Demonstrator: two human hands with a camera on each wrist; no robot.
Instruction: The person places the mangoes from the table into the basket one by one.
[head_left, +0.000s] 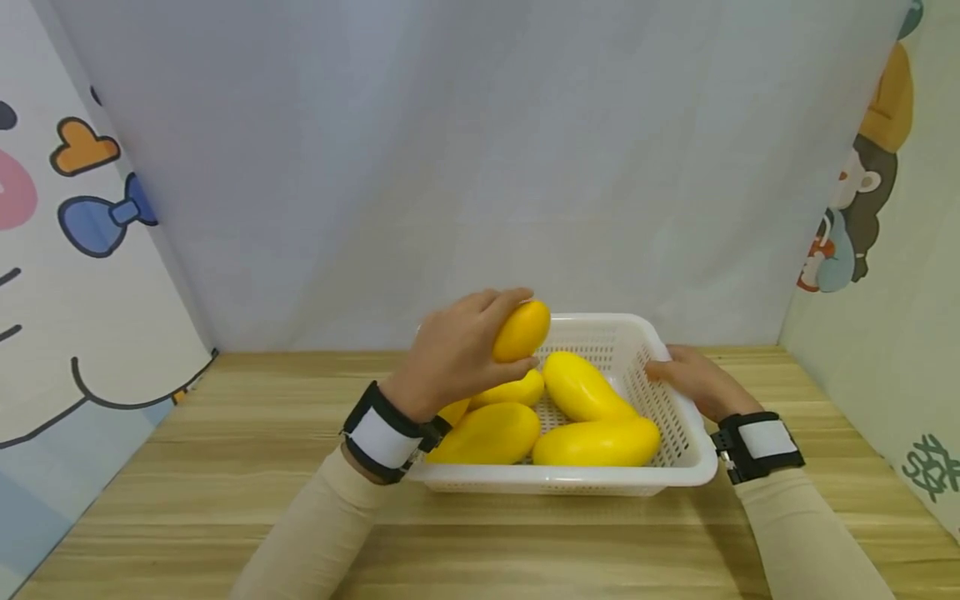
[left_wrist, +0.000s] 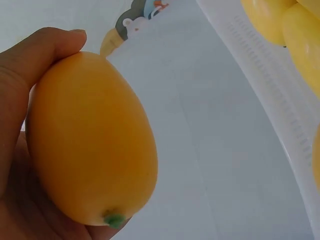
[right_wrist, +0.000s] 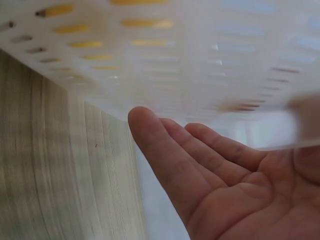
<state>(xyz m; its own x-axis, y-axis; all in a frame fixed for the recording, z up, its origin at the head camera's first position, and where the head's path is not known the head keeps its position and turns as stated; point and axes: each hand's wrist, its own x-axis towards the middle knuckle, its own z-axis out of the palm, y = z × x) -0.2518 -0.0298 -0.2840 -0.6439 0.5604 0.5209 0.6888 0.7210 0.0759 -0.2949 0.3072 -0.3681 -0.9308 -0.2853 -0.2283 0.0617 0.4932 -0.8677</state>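
Observation:
My left hand [head_left: 456,350] grips an orange-yellow mango [head_left: 522,331] above the left part of a white perforated plastic basket [head_left: 562,477]. In the left wrist view, thumb and fingers wrap around this mango, and its small green stem end [left_wrist: 114,220] points down. Several larger yellow mangoes [head_left: 596,442] lie in the basket, some partly hidden behind my left hand and wrist. My right hand [head_left: 701,379] holds the basket's right side, thumb over the rim. The right wrist view shows its fingers [right_wrist: 165,155] stretched along the outside of the slotted wall.
The basket stands on a wood-grain table [head_left: 225,467]. A pale grey curtain [head_left: 480,167] closes off the back. Panels with cartoon prints flank the table, one at left [head_left: 97,333] and one at right [head_left: 877,358].

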